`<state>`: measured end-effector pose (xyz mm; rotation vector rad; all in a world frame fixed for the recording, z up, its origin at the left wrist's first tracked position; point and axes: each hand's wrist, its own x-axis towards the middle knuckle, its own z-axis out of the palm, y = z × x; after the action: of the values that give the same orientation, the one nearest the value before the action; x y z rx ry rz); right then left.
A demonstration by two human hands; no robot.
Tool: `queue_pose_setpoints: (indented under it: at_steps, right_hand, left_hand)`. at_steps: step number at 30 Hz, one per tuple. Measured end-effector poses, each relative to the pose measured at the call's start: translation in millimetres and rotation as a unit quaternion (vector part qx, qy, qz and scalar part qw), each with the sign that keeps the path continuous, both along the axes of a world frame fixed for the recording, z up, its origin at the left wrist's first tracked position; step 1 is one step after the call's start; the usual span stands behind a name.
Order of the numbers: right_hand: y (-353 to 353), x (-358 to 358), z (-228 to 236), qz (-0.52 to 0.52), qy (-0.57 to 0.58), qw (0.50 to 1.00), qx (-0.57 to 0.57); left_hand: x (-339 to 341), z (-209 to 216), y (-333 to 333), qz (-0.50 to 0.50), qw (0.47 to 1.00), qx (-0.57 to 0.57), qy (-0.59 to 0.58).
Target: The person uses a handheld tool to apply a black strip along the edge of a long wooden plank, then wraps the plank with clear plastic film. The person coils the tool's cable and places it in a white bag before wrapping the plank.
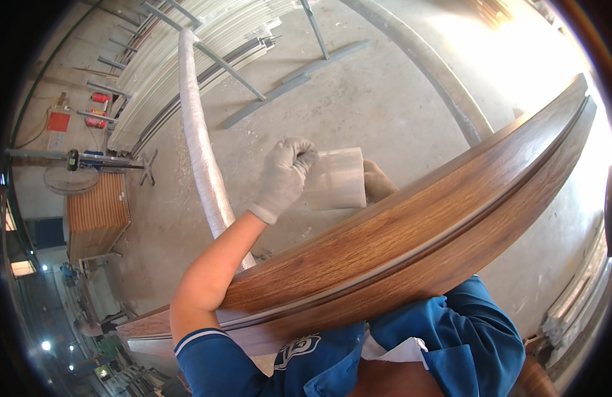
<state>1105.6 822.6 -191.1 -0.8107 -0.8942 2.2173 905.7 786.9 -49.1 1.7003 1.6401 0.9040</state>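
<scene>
A roll of clear plastic film [338, 180] is held just beyond a long wood-grain panel [359, 255]. My left hand [286, 173], in a pale work glove, has its fingers closed at the roll's left end, seemingly pinching the film's edge. At the roll's other end, my right hand [377, 181] grips it; the panel's far edge hides much of that gloved hand and its arm. The brown panel, with a pale groove along its length, stretches slantwise close in front of my chest. My left forearm passes over its far edge.
Film-wrapped support bars [199, 132] run out on the far side of the panel. A metal rack of long pale profiles [154, 86] stands at the far left. Stacked brown boards [97, 215] are at the left, and bundled profiles [577, 291] lie at the right.
</scene>
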Motion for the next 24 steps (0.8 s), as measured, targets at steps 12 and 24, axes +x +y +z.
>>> queue_pose_setpoints:
  at_steps: [12, 24]
  right_hand:
    - [16.7, -4.0, 8.8, 0.067, -0.166, 0.971, 0.158]
    - [-18.7, -21.3, 18.8, 0.119, -0.150, 0.866, 0.463]
  left_hand:
    - [21.1, 57.0, -2.1, -0.007, 0.965, -0.143, -0.219]
    - [41.2, 168.1, -173.2, -0.063, 0.972, -0.056, -0.219]
